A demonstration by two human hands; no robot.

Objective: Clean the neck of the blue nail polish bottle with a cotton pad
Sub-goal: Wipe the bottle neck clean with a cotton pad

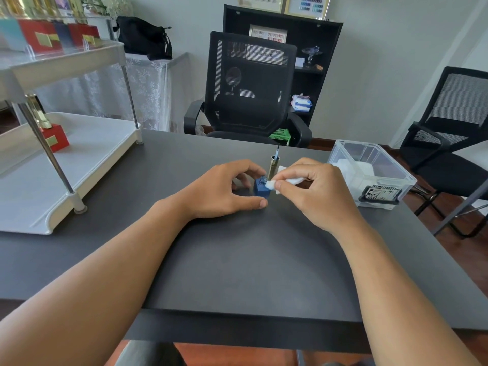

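Standing on the dark grey table point(237, 260), the small square blue nail polish bottle point(262, 191) is held between the curled thumb and fingers of the left hand point(224, 191). The right hand point(314, 188) pinches a white cotton pad point(272, 184), whose tip touches the open neck. The gold cap with brush point(273, 166) stands upright just behind the bottle.

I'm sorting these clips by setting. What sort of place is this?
Probably a small nail salon or manicure desk. Colour swatch charts hang on the back wall, boxed polishes fill the rack, and an open blue bottle stands on the desk facing a client chair.
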